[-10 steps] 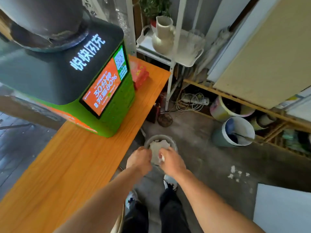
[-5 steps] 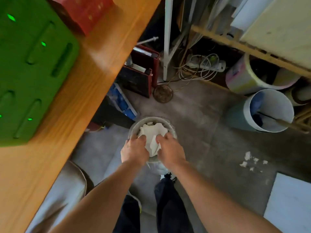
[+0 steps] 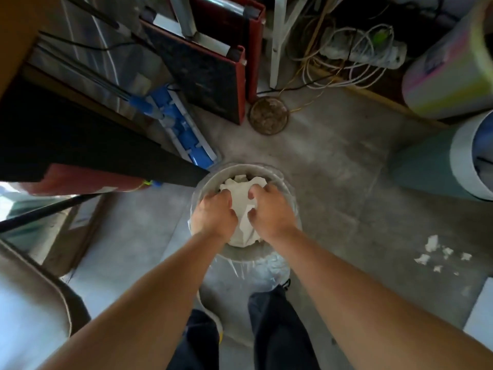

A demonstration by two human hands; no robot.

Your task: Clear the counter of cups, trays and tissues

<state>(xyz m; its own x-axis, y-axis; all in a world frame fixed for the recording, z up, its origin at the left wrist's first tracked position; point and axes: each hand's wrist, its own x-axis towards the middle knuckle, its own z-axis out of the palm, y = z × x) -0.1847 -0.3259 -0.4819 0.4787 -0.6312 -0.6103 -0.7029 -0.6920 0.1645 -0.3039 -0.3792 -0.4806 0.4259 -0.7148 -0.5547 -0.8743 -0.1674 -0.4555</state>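
Note:
A small round waste bin [image 3: 289, 190] with a clear liner stands on the concrete floor just in front of my feet. A wad of white crumpled tissues [image 3: 240, 194] fills its mouth. My left hand [image 3: 214, 213] and my right hand [image 3: 269, 209] are both inside the rim, fingers curled down onto the tissues from either side. Only a sliver of the wooden counter [image 3: 16, 30] shows at the top left corner; its top is out of view.
A blue flat mop head [image 3: 184, 129] and red-edged boards [image 3: 213, 68] lean under the counter. A round rusty disc [image 3: 268, 116], cables with a power strip [image 3: 365, 49], two buckets [image 3: 453, 161] and white paper scraps [image 3: 437, 253] lie to the right. A chair edge [image 3: 34, 297] is at left.
My view has tipped down from the counter and its green machine to the floor. Both hands have pushed lower into the bin, onto the tissues.

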